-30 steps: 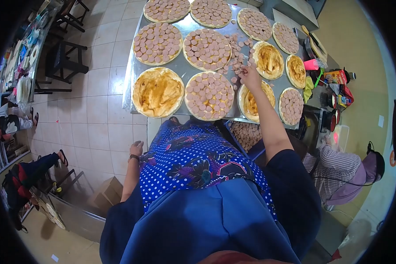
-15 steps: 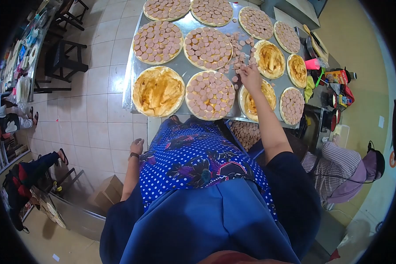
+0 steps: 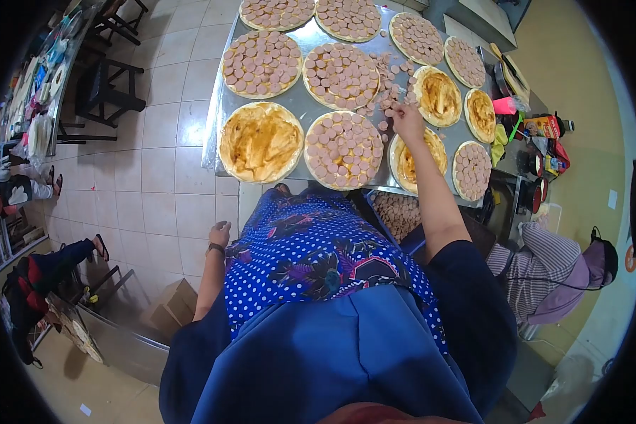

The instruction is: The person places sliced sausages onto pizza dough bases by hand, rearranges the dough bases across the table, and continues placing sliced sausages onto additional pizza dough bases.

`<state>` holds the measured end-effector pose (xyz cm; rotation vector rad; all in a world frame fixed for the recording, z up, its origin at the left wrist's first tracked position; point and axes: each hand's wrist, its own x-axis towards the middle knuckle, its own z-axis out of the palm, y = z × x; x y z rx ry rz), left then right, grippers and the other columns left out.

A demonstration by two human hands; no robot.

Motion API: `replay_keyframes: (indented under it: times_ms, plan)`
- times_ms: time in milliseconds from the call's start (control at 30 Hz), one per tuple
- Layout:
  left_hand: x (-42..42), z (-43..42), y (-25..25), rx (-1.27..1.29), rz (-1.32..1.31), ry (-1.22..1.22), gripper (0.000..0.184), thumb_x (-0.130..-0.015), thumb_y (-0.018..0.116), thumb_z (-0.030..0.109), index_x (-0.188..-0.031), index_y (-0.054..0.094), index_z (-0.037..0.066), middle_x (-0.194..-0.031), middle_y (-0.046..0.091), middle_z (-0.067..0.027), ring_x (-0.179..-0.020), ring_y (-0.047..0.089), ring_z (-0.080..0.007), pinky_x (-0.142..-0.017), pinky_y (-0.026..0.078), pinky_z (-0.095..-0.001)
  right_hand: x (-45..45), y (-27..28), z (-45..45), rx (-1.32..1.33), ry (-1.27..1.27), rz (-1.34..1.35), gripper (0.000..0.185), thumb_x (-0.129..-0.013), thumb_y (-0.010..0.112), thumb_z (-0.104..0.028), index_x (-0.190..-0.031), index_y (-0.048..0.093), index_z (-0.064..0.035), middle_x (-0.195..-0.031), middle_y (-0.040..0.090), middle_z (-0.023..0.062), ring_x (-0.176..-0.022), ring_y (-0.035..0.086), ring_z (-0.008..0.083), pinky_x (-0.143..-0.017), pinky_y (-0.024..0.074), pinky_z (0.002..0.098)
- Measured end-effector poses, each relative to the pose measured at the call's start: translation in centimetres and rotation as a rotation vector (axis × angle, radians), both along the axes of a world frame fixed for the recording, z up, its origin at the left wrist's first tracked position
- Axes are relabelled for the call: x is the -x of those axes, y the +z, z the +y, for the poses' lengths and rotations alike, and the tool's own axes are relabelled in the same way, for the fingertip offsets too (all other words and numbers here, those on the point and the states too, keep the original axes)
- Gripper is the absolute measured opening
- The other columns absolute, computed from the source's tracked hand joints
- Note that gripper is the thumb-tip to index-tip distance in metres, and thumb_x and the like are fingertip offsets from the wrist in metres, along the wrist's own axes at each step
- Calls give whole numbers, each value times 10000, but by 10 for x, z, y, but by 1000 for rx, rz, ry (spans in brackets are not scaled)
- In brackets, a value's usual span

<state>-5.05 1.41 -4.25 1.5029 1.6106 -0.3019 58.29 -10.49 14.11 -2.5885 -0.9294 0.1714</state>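
My right hand [image 3: 408,120] is over the metal table [image 3: 215,134], its fingers pinched at the edge of a pile of loose sausage slices [image 3: 387,79]. Beneath its wrist lies a pizza base [image 3: 430,152] spread with brownish-orange sauce, partly hidden by my arm. Another sauced base [image 3: 438,95] is just beyond the hand. To the left, a base covered with sausage slices [image 3: 343,150] sits beside a large sauced base [image 3: 261,141] without slices. My left hand [image 3: 220,233] hangs low by my side, away from the table, fingers loosely curled with nothing visible in them.
More slice-topped bases fill the table's far side. A blue crate of sausage slices [image 3: 399,214] stands under the front edge. A pink cup [image 3: 504,106] and packets are on the right. A person in a striped top [image 3: 544,261] is at right; a black stool [image 3: 111,92] stands left.
The table and bases have shifted slightly right in view. My right hand stays by the loose slices, its fingers now pinched at the pile's near edge. My left hand has barely moved.
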Motion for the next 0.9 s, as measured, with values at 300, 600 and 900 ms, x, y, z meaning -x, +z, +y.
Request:
replay_keyframes:
  times_ms: [300,600,900]
  plan:
    - [0,7,6,-47,-13,-21,412,-806,594,423,-1078,659,120,-1126,601,-187,-1074,555,-329,-919,427,-418,7,2,5,-36,126,-124,189,-773,672,-191,-882,657,-38,-777,594,112,-702,598,269,-677,490,367]
    - [3,1,1,-49,-64,-16,396,-804,604,402,-1059,667,106,-1096,620,-191,-1050,574,-332,-897,445,-409,126,51,-4,-110,254,674,124,-739,709,-103,-835,661,-41,-728,650,55,-681,617,142,-626,490,290]
    - [-2,10,13,-62,-16,-10,399,-797,609,387,-1065,666,97,-1088,628,-196,-1046,582,-333,-906,445,-399,151,48,0,-126,369,331,104,-726,695,-125,-825,671,-102,-822,535,49,-728,606,229,-635,481,350]
